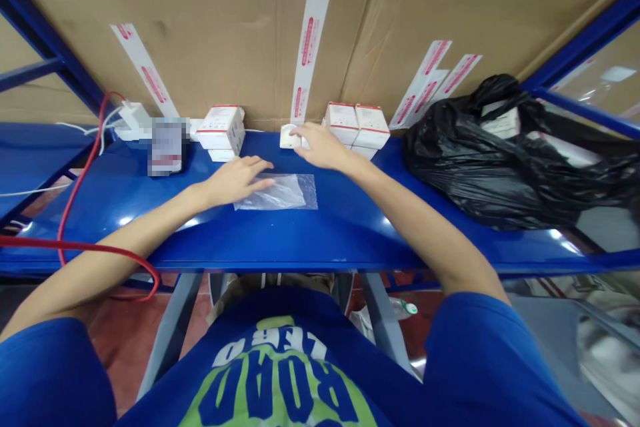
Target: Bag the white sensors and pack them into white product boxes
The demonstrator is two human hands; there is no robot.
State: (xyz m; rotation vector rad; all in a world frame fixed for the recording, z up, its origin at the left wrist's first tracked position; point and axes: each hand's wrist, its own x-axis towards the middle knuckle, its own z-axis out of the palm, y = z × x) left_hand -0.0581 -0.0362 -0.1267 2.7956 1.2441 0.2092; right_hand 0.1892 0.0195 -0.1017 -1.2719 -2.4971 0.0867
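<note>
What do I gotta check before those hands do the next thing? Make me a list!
1. Left hand at the clear plastic bag: ok, at its left end.
2. Bag lying on the blue table: ok.
3. Right hand at the small white object: ok; how firm the grip is, cannot tell.
4. Red cable clear of the left forearm: not ok, it crosses in front of it in this view.
5. Black bag apart from the right hand: ok, off to the right.

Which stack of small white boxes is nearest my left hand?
The lone stack just beyond your left hand; the other two stacks stand side by side by your right hand.
</note>
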